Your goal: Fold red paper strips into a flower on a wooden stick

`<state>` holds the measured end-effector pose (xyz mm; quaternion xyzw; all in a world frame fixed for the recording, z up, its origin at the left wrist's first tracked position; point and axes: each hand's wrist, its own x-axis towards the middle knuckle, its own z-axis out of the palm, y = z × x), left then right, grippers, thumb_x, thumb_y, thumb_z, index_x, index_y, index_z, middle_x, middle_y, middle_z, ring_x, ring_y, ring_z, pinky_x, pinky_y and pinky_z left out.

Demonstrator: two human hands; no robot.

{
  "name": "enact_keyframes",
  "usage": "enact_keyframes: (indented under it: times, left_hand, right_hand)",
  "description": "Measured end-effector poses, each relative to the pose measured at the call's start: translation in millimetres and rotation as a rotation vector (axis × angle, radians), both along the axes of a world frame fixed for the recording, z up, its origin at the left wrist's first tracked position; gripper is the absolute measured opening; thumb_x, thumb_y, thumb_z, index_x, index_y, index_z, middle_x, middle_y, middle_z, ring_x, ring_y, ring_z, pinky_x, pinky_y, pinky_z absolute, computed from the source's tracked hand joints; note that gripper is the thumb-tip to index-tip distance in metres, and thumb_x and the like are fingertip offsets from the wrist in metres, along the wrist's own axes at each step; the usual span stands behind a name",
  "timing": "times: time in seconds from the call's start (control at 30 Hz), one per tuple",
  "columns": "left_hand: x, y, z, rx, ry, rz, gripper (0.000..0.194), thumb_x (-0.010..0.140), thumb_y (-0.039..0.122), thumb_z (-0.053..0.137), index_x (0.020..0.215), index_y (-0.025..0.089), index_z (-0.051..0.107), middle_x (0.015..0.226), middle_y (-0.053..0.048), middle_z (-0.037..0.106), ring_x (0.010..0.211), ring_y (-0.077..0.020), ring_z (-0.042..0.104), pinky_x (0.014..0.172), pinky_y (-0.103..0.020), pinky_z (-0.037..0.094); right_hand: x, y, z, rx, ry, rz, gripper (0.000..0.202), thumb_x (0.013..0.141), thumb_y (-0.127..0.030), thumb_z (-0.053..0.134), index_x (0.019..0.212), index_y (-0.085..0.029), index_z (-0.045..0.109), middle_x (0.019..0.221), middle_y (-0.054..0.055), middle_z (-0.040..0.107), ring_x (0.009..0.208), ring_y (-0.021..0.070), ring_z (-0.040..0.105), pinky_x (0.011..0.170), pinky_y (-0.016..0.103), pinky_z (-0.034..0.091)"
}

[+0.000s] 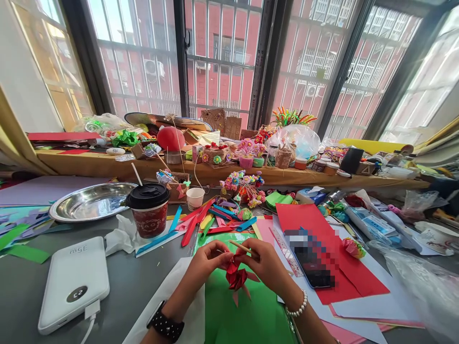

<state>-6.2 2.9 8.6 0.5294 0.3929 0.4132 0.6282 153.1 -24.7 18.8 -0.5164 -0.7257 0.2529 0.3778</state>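
Both hands meet over a green sheet (229, 315) at the front of the table. My left hand (210, 258) pinches the upper left edge of a red folded paper flower (236, 278), which has pink pointed strips hanging below it. From the right, my right hand (263, 260) has its fingers closed at the top of the same flower. A thin wooden stick (240, 247) also lies between the right fingers, pointing up to the left. The fingertips hide part of the flower's top.
A lidded cup with a straw (147, 210), a steel tray (95, 203) and a white power bank (75, 282) stand on the left. Coloured paper strips (193, 229) lie beyond the hands. At right are a phone (311, 263), a ruler (285, 248) and red paper (358, 286).
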Motion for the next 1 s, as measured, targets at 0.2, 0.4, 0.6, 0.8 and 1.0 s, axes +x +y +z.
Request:
enact_keyframes:
  times: [0.2,0.4,0.6,0.8,1.0]
  left_hand:
    - [-4,0,4.1,-0.132,-0.14,-0.061,0.031,0.063,0.044,0.061,0.067,0.013,0.057,0.062,0.0,0.059,0.057,-0.0124,0.055,0.055,-0.023,0.041]
    - [0,-7,11.2,-0.195,-0.102,-0.153,0.032,0.057,0.036,0.068,0.077,0.012,0.061,0.068,-0.001,0.059,0.062,-0.0121,0.053,0.056,-0.022,0.037]
    - [2,-7,7.7,-0.193,-0.136,-0.178,0.025,0.055,0.031,0.07,0.068,0.014,0.059,0.06,0.002,0.055,0.055,-0.0099,0.048,0.053,-0.021,0.032]
    - [1,-5,2.3,-0.183,-0.165,-0.201,0.024,0.055,0.027,0.07,0.072,0.013,0.061,0.065,0.0,0.058,0.058,-0.0094,0.047,0.055,-0.021,0.032]
    - [3,-5,-2.5,-0.221,-0.186,-0.205,0.026,0.053,0.03,0.071,0.069,0.011,0.063,0.06,-0.001,0.057,0.054,-0.0092,0.046,0.053,-0.021,0.032]
  right_hand:
    - [1,-4,3.8,0.084,0.023,0.027,0.005,0.075,-0.021,0.055,0.073,-0.018,0.058,0.066,-0.001,0.054,0.055,0.0097,0.045,0.048,0.019,0.032]
    - [0,-8,5.0,0.104,0.105,0.072,0.009,0.076,-0.025,0.055,0.074,-0.017,0.058,0.063,-0.002,0.051,0.052,0.0083,0.039,0.047,0.019,0.03]
    - [-3,-7,2.9,0.134,0.109,0.072,0.005,0.075,-0.022,0.056,0.075,-0.018,0.057,0.06,-0.004,0.046,0.048,0.0071,0.033,0.043,0.019,0.026]
    - [-4,-9,1.8,0.183,0.061,0.092,0.007,0.076,-0.012,0.051,0.077,-0.018,0.054,0.067,-0.002,0.05,0.052,0.0081,0.039,0.047,0.018,0.03]
    - [-5,-11,0.9,0.276,-0.03,0.107,0.024,0.07,-0.001,0.042,0.082,-0.018,0.053,0.077,0.001,0.055,0.062,0.0113,0.048,0.053,0.02,0.035]
